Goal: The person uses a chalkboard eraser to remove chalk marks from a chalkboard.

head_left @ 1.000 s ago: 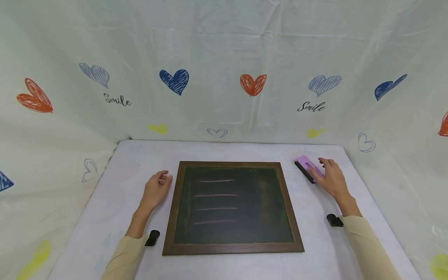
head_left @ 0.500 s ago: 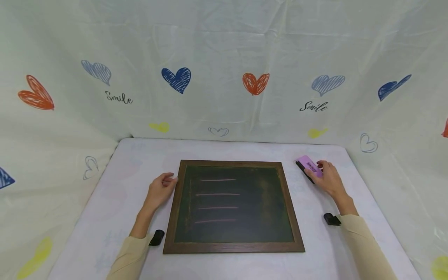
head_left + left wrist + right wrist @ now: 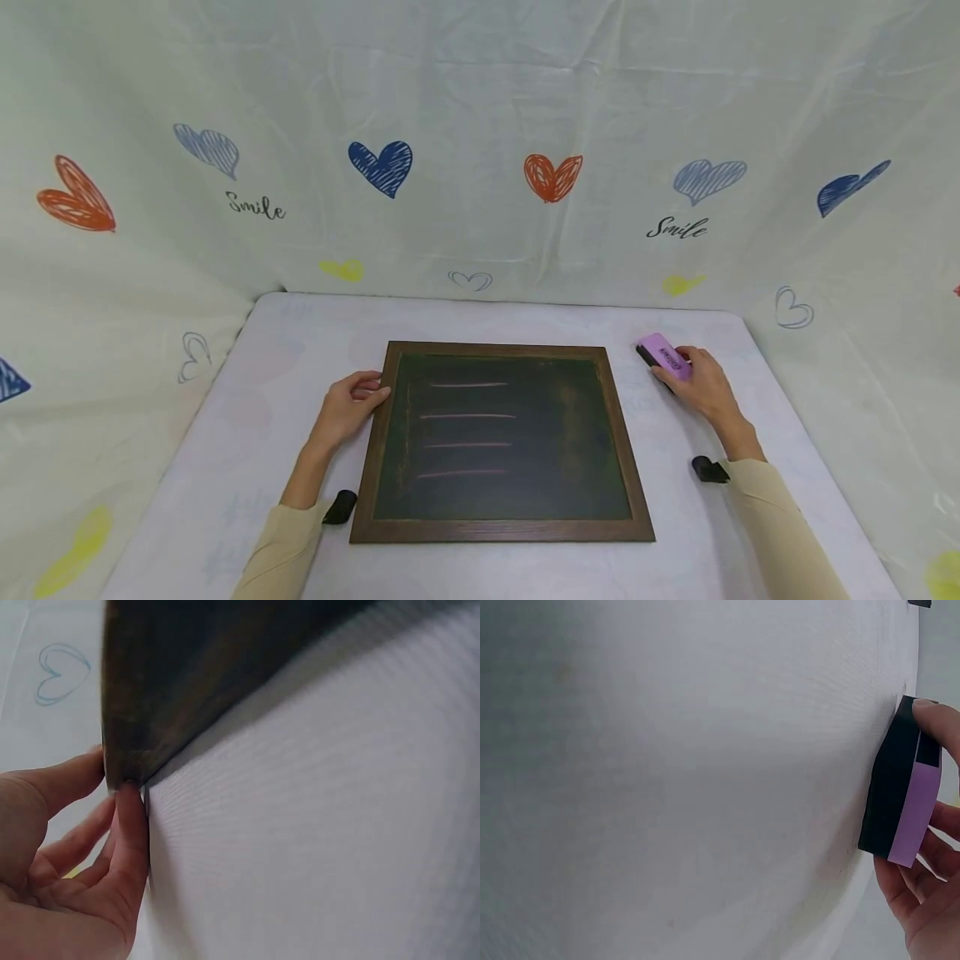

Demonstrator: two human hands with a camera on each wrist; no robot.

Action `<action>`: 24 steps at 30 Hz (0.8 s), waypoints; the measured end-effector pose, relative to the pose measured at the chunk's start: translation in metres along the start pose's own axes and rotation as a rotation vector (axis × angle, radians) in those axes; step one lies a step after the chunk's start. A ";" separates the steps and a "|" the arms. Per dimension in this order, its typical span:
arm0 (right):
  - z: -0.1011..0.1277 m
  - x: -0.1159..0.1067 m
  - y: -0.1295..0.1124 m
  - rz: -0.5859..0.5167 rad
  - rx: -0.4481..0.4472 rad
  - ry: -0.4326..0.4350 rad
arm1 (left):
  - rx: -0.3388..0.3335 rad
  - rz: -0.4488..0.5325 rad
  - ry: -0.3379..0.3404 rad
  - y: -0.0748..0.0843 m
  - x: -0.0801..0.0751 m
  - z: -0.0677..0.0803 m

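Where the white-covered table (image 3: 480,321) meets the heart-printed backdrop cloth (image 3: 480,125), framed chalkboard (image 3: 501,446) lying flat at centre, four faint pink chalk lines across its upper half. Left hand (image 3: 347,410) resting at the board's left frame edge near the far corner, fingers (image 3: 131,825) loosely curled and touching the wooden rim, thumb above it; a firm grip around the frame not confirmed by either view. In the left wrist view, board (image 3: 195,667) reduced to a dark blurred wedge, its surface and chalk lines unreadable. Purple chalkboard eraser (image 3: 663,358) on the table to the right of the board's far right corner, well apart from the frame; right hand (image 3: 701,387) closed around its near end, fingers curled over the purple top, thumb on the side. In the right wrist view, eraser (image 3: 900,787) seen end-on as a black felt layer under a purple back, pinched between thumb tip and fingers, right hand (image 3: 930,892) cut off by the picture edge. Label on the eraser too small to read. Beige sleeves (image 3: 780,533) covering both forearms, each with a small black wrist-mounted device (image 3: 707,469) beside the cuff. Nothing lying between eraser and chalkboard except bare tablecloth.
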State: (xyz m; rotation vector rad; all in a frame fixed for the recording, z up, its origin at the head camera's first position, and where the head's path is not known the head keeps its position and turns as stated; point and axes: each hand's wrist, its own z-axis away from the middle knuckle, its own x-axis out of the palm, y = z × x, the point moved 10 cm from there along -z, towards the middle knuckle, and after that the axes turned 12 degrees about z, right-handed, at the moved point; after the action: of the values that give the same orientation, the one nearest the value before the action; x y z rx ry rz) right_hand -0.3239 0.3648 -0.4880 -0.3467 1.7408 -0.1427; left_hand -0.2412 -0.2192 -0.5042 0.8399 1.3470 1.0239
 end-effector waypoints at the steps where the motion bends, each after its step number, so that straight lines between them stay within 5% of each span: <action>1: 0.000 -0.001 0.000 0.001 -0.001 -0.002 | 0.006 0.005 -0.003 0.001 0.000 0.000; 11: 0.000 -0.005 -0.007 0.030 -0.027 -0.008 | -0.011 0.064 -0.027 -0.003 -0.001 -0.001; 24: 0.000 -0.016 -0.022 0.030 -0.056 -0.003 | -0.059 0.022 -0.038 -0.009 -0.001 -0.005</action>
State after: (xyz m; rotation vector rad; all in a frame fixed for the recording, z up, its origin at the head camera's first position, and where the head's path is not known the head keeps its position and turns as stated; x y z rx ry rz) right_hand -0.3176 0.3490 -0.4671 -0.3608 1.7490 -0.0717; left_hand -0.2454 -0.2238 -0.5122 0.8276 1.2723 1.0554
